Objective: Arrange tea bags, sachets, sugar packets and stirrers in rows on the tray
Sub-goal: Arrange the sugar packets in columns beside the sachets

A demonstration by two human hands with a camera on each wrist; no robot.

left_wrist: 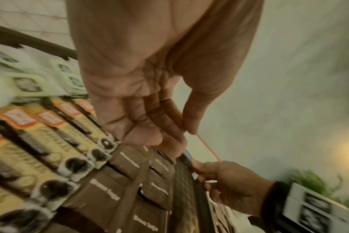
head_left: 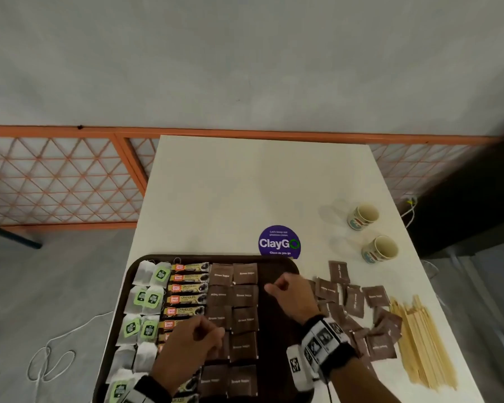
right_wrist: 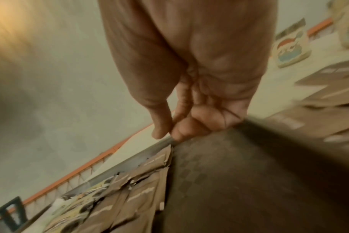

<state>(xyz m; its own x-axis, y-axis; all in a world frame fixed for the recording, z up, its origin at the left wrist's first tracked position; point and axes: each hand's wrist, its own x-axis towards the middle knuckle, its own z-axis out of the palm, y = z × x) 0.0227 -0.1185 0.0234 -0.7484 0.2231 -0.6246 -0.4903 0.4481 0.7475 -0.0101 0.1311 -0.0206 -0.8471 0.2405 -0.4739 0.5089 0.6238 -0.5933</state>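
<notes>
Tray (head_left: 134, 274) sits at the near left of the worktop (head_left: 245, 184). Filled so far, left to right: tea bags (head_left: 146, 298), coffee sachets (head_left: 186, 289), then two columns of sugar packets (head_left: 233, 303). The right strip of the tray is bare.

Step in hand, as I judge it: sugar rows.

Left hand (head_left: 191, 341) is over the sugar column beside the sachets, fingers curled down onto a packet. Left wrist view shows fingertips (left_wrist: 169, 146) on the packets' edge, thumb close by; pinching or only pressing, I cannot tell.

Right hand (head_left: 291, 292) hovers over the bare strip, fingers loosely curled, thumb against forefinger. Nothing seen in it in the right wrist view; blurred, so not certain.

Off-tray stock: loose sugar pile (head_left: 358, 309) just right of the tray, stirrers (head_left: 419, 341) in a bundle beyond it. Two cups (head_left: 373, 234) and a purple sticker (head_left: 279, 242) lie further back.

Next move calls for my right hand to reach to the pile, take one packet and start a third column, square with its neighbours. Stirrers not yet placed.
</notes>
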